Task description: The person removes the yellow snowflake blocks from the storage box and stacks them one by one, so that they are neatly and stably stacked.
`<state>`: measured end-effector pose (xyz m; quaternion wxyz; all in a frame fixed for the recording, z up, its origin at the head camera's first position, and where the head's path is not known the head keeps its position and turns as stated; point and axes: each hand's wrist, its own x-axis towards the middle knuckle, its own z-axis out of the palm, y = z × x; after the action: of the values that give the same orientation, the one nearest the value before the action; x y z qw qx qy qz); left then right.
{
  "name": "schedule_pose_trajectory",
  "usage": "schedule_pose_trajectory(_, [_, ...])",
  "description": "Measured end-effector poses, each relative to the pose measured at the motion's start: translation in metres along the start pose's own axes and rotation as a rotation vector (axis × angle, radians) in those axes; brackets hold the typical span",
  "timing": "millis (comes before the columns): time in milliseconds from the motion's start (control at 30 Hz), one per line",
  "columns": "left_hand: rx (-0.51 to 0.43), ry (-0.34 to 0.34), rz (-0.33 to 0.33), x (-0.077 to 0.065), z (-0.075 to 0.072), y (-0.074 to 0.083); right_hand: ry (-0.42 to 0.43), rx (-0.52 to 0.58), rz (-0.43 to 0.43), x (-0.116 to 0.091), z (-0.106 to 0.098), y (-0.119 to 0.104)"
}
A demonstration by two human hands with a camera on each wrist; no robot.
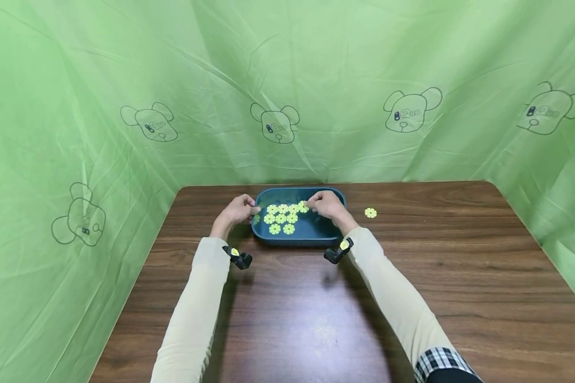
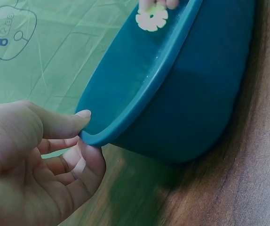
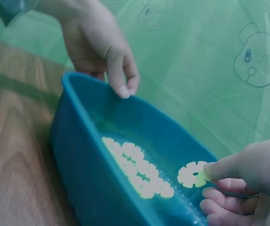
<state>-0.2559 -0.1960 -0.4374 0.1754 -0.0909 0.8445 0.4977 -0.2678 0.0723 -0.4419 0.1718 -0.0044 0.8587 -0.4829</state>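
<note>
A dark blue-green plastic basin [image 1: 297,241] with rounded ends stands on the table. My left hand [image 1: 238,209] grips its left rim, the thumb on the inside and fingers below the edge, as the left wrist view [image 2: 55,155] shows. Over the basin, my right hand [image 1: 328,205] pinches one yellow-green snowflake disc [image 3: 190,174] by its edge between thumb and fingers. Several like discs [image 1: 281,218] lie in rows inside the basin, side by side. They appear washed out in the right wrist view [image 3: 137,169].
One more yellow-green disc [image 1: 371,213] lies on the brown wooden table [image 1: 436,255], right of the basin. Green curtains [image 1: 335,80] printed with bear faces hang behind and at both sides. Dark wrist cameras [image 1: 239,258] are strapped over the pale sleeves.
</note>
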Motion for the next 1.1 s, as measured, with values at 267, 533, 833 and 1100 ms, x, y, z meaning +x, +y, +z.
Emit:
schedule_pose_trajectory(267, [0.004,-0.005,-0.002,0.000,-0.001,0.000,0.048,0.047,-0.045,-0.005,-0.009,-0.004])
schedule_pose_trajectory(533, [0.019,-0.017,0.002,-0.002,-0.001,0.000,0.078,0.094,-0.061,-0.013,-0.021,-0.007])
schedule_pose_trajectory(833, [0.022,-0.009,0.005,-0.004,-0.001,0.002,0.120,0.116,-0.067,-0.021,-0.036,-0.009])
schedule_pose_trajectory(1100, [0.020,-0.014,0.019,-0.005,0.000,0.002,0.178,0.147,-0.076,-0.025,-0.051,-0.003])
